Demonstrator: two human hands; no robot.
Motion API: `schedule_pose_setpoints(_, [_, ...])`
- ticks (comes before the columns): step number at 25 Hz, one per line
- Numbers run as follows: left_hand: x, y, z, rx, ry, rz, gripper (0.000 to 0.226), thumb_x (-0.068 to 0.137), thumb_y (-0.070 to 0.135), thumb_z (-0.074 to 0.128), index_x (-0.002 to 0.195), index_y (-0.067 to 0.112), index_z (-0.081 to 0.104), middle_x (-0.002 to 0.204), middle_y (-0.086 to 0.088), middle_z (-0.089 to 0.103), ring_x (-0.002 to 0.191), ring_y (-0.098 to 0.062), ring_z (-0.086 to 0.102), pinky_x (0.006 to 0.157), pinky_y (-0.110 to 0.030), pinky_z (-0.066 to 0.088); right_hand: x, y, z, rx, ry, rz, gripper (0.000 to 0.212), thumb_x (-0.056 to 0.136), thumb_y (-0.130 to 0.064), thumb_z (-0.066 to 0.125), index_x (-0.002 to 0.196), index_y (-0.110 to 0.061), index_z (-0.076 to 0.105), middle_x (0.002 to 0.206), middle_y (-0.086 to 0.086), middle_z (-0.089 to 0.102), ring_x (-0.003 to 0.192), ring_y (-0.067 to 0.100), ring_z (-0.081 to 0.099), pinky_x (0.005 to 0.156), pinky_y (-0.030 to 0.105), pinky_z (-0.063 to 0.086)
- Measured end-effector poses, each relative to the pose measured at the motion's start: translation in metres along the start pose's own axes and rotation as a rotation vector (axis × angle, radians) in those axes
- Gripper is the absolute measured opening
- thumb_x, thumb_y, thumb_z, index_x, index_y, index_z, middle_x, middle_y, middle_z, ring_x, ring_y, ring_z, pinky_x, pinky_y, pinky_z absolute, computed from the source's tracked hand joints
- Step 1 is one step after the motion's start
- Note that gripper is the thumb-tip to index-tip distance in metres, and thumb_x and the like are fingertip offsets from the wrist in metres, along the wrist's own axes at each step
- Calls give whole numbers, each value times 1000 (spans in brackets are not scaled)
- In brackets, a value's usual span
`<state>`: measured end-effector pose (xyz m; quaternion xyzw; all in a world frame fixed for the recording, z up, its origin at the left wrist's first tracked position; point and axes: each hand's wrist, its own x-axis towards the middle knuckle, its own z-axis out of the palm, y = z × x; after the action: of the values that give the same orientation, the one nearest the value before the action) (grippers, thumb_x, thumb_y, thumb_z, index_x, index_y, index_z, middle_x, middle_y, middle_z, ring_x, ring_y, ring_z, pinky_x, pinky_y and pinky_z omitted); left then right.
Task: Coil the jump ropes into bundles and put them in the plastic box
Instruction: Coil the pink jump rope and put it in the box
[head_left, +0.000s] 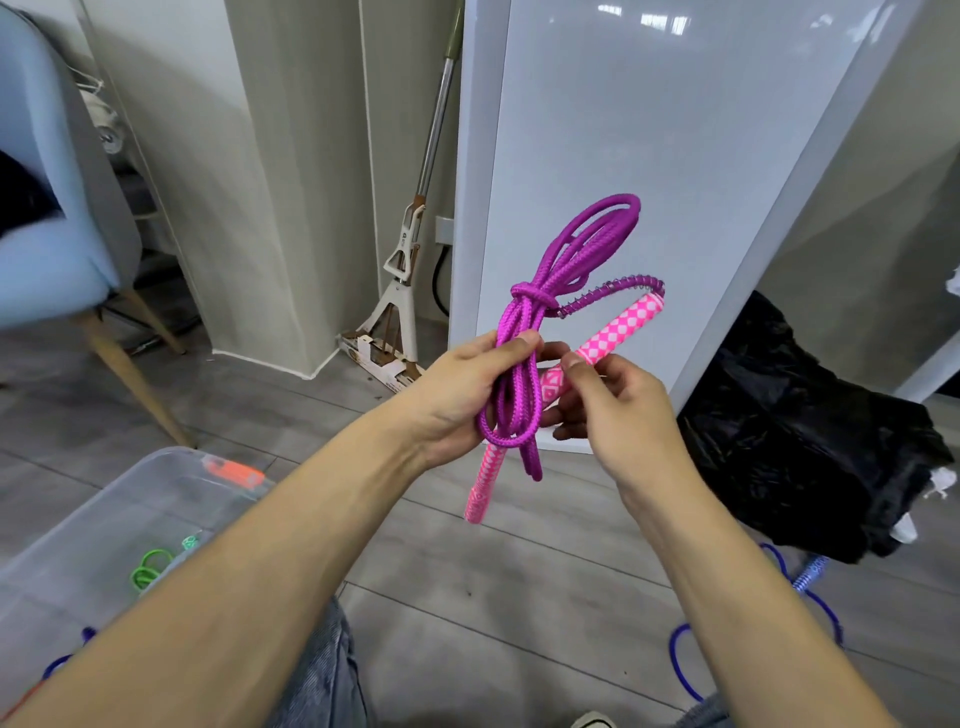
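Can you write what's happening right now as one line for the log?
step: tying bundle | left hand: holds purple rope coils | right hand: on pink handle | plastic box: lower left, green rope inside

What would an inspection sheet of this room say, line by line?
Surface: grey plank floor, no table in view.
Job's things: purple jump rope, knotted into a bundle, pink handles; clear plastic box lower left with a green rope inside; blue rope loose on the floor at right.
Clutter: black plastic bag, mop against the wall.
Hands: left hand grips the rope bundle; right hand pinches a handle.
Cables: nothing seen for certain.
Surroundings: blue chair, white panel.
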<state>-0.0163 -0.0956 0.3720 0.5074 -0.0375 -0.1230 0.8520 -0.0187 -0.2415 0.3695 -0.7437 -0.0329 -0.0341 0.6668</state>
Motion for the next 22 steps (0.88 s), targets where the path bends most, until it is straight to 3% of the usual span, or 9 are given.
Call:
schedule_pose_setpoints(2, [-1, 0, 0, 41, -3, 23, 19, 102, 17, 50, 111, 5, 61, 119, -18, 63, 93, -31, 62, 94, -56, 51, 1, 0, 0, 58, 0, 97, 24, 103, -20, 53, 84, -8, 63, 54, -4, 61, 54, 18, 67, 50, 28, 49])
schedule_pose_setpoints(5, [-2, 0, 2, 81, -18, 40, 14, 101, 18, 51, 107, 8, 59, 123, -16, 64, 97, -31, 61, 87, -50, 56, 2, 1, 2, 185, -4, 207, 27, 103, -18, 52, 81, -7, 63, 57, 3, 53, 51, 18, 63, 50, 28, 43])
schedule_pose_setpoints(9, [0, -2, 1, 183, -32, 60, 20, 101, 16, 52, 115, 5, 60, 102, -9, 69, 78, -16, 67, 71, -30, 59, 4, 0, 5, 342, 51, 280, 22, 101, -19, 52, 87, -8, 64, 59, 3, 46, 47, 18, 61, 52, 29, 44])
schedule_pose_setpoints(14, [-2, -5, 3, 251, -39, 66, 22, 101, 19, 54, 119, 8, 60, 82, -3, 67, 68, -13, 62, 65, -23, 52, 5, 2, 5, 455, -38, 435, 25, 98, -20, 55, 77, -13, 67, 61, 3, 48, 45, 15, 57, 51, 26, 51])
schedule_pose_setpoints(16, [-3, -4, 2, 249, -26, 61, 24, 101, 20, 55, 120, 7, 60, 88, -6, 68, 66, -12, 60, 61, -23, 52, 5, 4, 6, 453, -60, 482, 25, 98, -21, 55, 76, -12, 61, 60, 3, 51, 45, 14, 57, 49, 26, 51])
schedule_pose_setpoints(19, [-3, 0, -1, 226, -25, 54, 29, 100, 21, 56, 125, 7, 58, 112, -11, 64, 80, -19, 60, 68, -27, 54, 6, 2, -2, 416, -147, 501, 23, 99, -24, 56, 80, -11, 58, 61, 3, 55, 46, 13, 55, 48, 24, 45])
schedule_pose_setpoints(22, [-8, 3, 2, 107, -92, -19, 22, 97, 19, 57, 117, 9, 61, 109, -13, 62, 76, -18, 61, 66, -28, 57, 3, 0, -9, 337, -321, 499, 22, 99, -28, 54, 84, -13, 60, 65, 2, 50, 47, 11, 42, 48, 22, 35])
